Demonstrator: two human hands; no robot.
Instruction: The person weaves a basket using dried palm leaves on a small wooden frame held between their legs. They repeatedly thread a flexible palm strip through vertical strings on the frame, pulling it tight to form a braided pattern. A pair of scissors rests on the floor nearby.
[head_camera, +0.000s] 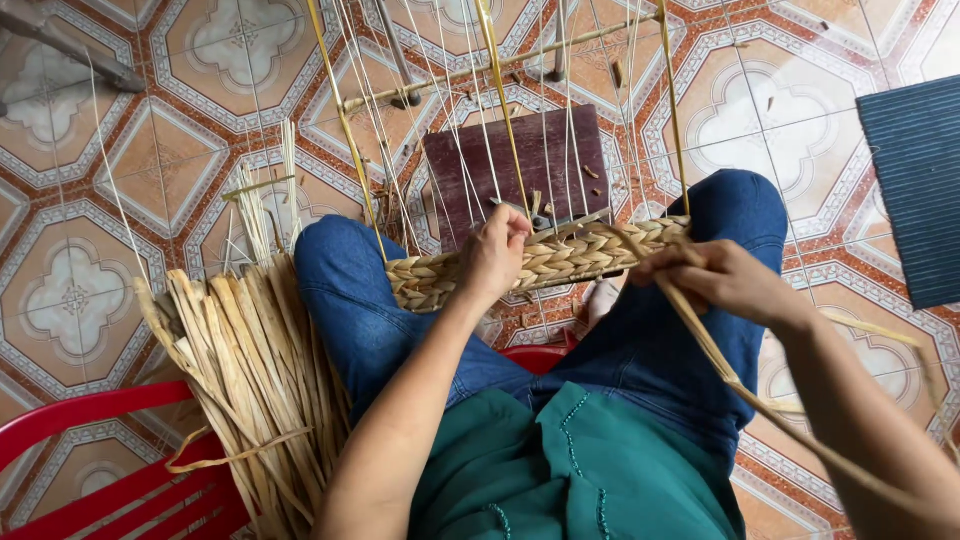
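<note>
A woven band of dried straw (560, 256) stretches across my knees, plaited over taut white warp strings (470, 120) that run up to a wooden bar (500, 65). My left hand (495, 255) presses on the band near its middle, fingers curled on the weave. My right hand (715, 275) grips a long loose straw strand (740, 385) at the band's right end; the strand trails down to the lower right. I sit in blue jeans and a green top.
A bundle of dried straw stalks (250, 370) lies at my left leg. A dark wooden board (520, 160) lies under the strings. A red plastic chair (100, 470) is below me, a dark ribbed mat (915, 190) at right. The floor is patterned tile.
</note>
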